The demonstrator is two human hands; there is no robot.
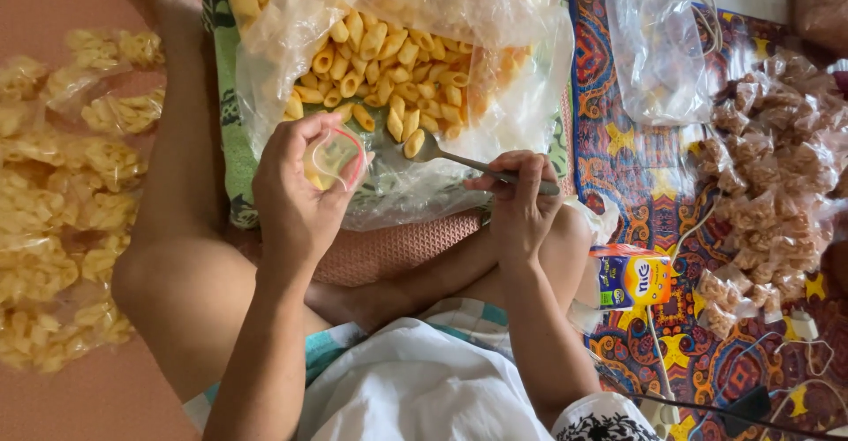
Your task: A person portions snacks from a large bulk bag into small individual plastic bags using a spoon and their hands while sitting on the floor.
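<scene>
Nearest the camera, the left hand is curling around a small clear bag w/ a red rim, fingers cupped partway so the mouth is gaping up and to the right; a few yellow pieces are already sitting inside. The right hand is pinching the handle of a metal spoon between thumb and fingers, closed tight on it. The spoon's long axis is running roughly level, right to left, bowl end pointing toward the small bag and carrying one or two snacks. The bowl is lying just beside the bag's mouth, not touching (left hand is the nearer one to the opening).

Beyond both hands, the big clear sack of yellow tube snacks is lying open on a green cloth, approx. straight ahead.

Hard to make out: the spoon's bowl is half lost behind glare and plastic folds; the sack's top is cut off by the frame edge.
</scene>
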